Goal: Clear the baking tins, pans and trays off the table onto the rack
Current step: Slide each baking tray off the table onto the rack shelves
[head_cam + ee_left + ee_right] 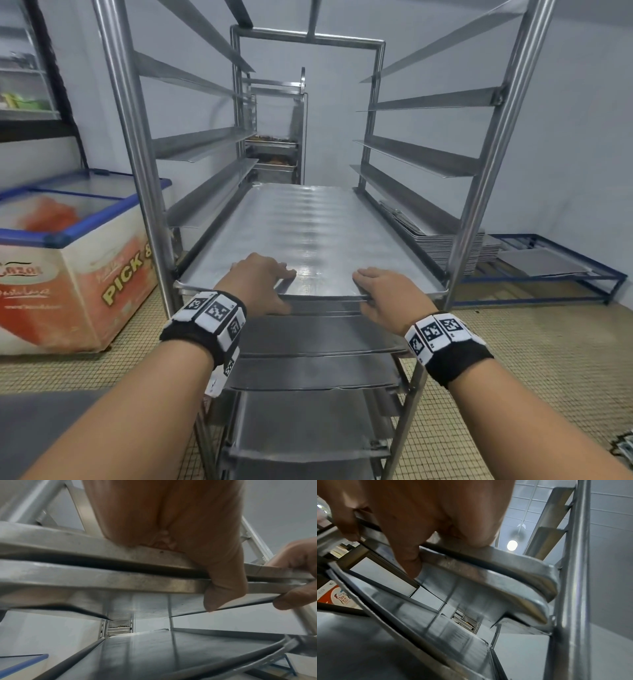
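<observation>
Gripping the near edge of a big flat tray [308,226], the left hand [262,281] and right hand [387,294] each lay fingers over the top and tuck a thumb [221,592] beneath the rim; the wrist views suggest two stacked rims are pinched together, so this may be two trays held as one. It lies nearly fully inside the rack [137,144], its long sides over the side rails, with more trays [315,335] on the levels below. Judging from this, the last push is the risky part: if one side rides off its rail the tray could jam crooked or drop onto the level underneath, and thumbs under the rim could get nipped against the frame. A freezer [72,260] stands just left of the rack
</observation>
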{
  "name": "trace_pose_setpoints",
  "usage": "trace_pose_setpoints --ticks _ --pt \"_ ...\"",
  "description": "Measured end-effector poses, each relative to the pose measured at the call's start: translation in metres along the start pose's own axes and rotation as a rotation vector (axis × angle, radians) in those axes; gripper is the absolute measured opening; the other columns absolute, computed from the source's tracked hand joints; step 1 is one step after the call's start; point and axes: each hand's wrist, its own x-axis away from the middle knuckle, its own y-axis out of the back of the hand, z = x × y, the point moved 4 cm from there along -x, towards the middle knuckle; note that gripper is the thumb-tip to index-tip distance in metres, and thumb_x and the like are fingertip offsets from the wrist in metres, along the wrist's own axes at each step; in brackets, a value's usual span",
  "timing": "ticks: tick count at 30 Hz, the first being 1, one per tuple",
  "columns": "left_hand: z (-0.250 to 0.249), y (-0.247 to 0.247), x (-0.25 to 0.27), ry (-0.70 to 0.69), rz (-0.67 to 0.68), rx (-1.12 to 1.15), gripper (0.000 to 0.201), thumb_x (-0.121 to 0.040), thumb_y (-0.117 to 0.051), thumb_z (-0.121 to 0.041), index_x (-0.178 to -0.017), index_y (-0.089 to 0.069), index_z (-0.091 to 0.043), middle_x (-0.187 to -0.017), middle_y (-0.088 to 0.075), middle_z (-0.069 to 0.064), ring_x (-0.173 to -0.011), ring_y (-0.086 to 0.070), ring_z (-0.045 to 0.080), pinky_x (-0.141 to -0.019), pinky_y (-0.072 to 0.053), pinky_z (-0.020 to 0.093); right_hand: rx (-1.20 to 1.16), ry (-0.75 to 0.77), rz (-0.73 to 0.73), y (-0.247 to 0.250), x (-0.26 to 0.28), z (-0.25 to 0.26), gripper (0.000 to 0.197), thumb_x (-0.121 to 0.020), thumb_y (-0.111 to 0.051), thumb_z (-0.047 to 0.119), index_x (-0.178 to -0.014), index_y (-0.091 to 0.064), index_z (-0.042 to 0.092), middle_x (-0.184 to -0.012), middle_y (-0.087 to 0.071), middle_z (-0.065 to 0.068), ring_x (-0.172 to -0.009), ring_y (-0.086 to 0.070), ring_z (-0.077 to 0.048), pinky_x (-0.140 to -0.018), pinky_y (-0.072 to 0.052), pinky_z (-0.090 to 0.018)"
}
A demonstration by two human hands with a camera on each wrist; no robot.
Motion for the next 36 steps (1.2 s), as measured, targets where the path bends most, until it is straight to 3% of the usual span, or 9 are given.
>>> trace_pose_setpoints --ticks 9,17,21,24,27,30,33,34,36 --pt "0.017 -0.004 -0.058 -0.014 -0.028 0.036 0.046 -0.066 -0.078 -0.032 -0.11 -0.073 -0.019 -0.143 -0.057 -0.005 -0.127 -0.055 0.014 -0.107 -0.042 0.044 -0.014 0.008 -0.019 -0.014 -0.045 -0.026 0.019 -0.084 -0.057 0.022 -0.085 -0.039 0.021 -0.096 -0.058 -0.001 -0.089 -0.055 -0.024 -0.073 -0.03 -0.028" --pt "0.025 -0.006 -0.075 -0.057 -0.018 0.005 0.055 -0.068 -0.078 -0.035 -0.12 -0.069 -0.022 -0.137 -0.061 -0.006 -0.128 -0.055 0.02 -0.11 -0.039 0.046 0.035 -0.035 -0.071 -0.019 -0.055 -0.032 0.013 -0.082 -0.058 0.024 -0.09 -0.049 0.019 -0.1 -0.059 0.0 -0.091 -0.058 -0.026 -0.071 -0.033 -0.031" --pt "0.033 0.0 -0.07 -0.151 -0.066 0.186 0.086 -0.068 -0.086 -0.044 -0.145 -0.051 -0.027 -0.137 -0.059 -0.004 -0.129 -0.054 0.013 -0.11 -0.043 0.034 0.115 -0.086 -0.06 -0.014 -0.047 -0.033 0.038 -0.084 -0.055 0.052 -0.111 -0.054 0.025 -0.116 -0.06 0.01 -0.115 -0.055 -0.02 -0.096 -0.039 -0.043" --pt "0.033 0.013 -0.05 -0.295 -0.319 0.174 0.081 -0.075 -0.067 -0.066 -0.142 -0.05 -0.024 -0.133 -0.06 -0.004 -0.122 -0.056 0.011 -0.104 -0.05 0.039 -0.061 -0.138 -0.205 0.002 -0.024 -0.035 0.068 -0.084 -0.043 0.075 -0.124 -0.061 0.024 -0.119 -0.066 0.009 -0.115 -0.057 -0.015 -0.101 -0.043 -0.042" --pt "0.038 0.043 -0.016 -0.351 -0.84 0.087 0.05 -0.088 -0.061 -0.045 -0.124 -0.058 -0.011 -0.119 -0.061 0.006 -0.111 -0.057 0.022 -0.101 -0.047 0.041 -0.249 -0.301 -0.667 0.036 0.008 -0.049 0.046 -0.093 -0.048 0.058 -0.11 -0.064 0.018 -0.101 -0.064 0.005 -0.096 -0.055 -0.013 -0.089 -0.048 -0.039" --pt "0.058 0.074 0.016 -0.174 -1.219 0.082 0.05 -0.084 -0.066 -0.034 -0.129 -0.051 -0.017 -0.128 -0.045 0.005 -0.125 -0.041 0.031 -0.113 -0.024 0.036 -0.392 -0.637 -0.94 0.061 0.03 -0.08 0.04 -0.093 -0.057 0.043 -0.12 -0.05 0.014 -0.119 -0.049 -0.004 -0.109 -0.046 -0.017 -0.097 -0.042 -0.039" --pt "0.101 0.094 0.022 0.204 -1.335 0.34 0.059 -0.085 -0.06 -0.041 -0.132 -0.027 -0.051 -0.132 -0.03 -0.022 -0.136 -0.03 0.031 -0.117 -0.022 0.047 -0.546 -0.803 -1.045 0.071 0.03 -0.115 0.055 -0.09 -0.062 0.041 -0.134 -0.041 0.015 -0.131 -0.04 -0.009 -0.118 -0.045 -0.024 -0.106 -0.039 -0.047" --pt "0.115 0.097 0.019 0.328 -1.317 0.384 0.054 -0.084 -0.058 -0.048 -0.132 -0.034 -0.05 -0.13 -0.036 -0.024 -0.132 -0.037 0.032 -0.114 -0.028 0.049 -0.585 -0.827 -1.025 0.072 0.027 -0.122 0.056 -0.09 -0.063 0.041 -0.135 -0.041 0.016 -0.132 -0.04 -0.01 -0.117 -0.046 -0.024 -0.106 -0.04 -0.047" --pt "0.133 0.1 0.003 0.411 -1.178 0.486 0.046 -0.082 -0.059 -0.049 -0.121 -0.058 -0.024 -0.116 -0.063 0.0 -0.108 -0.058 0.037 -0.096 -0.048 0.052 -0.615 -0.859 -0.974 0.074 0.02 -0.133 0.053 -0.09 -0.066 0.037 -0.133 -0.044 0.014 -0.132 -0.041 -0.011 -0.112 -0.047 -0.022 -0.105 -0.042 -0.042"
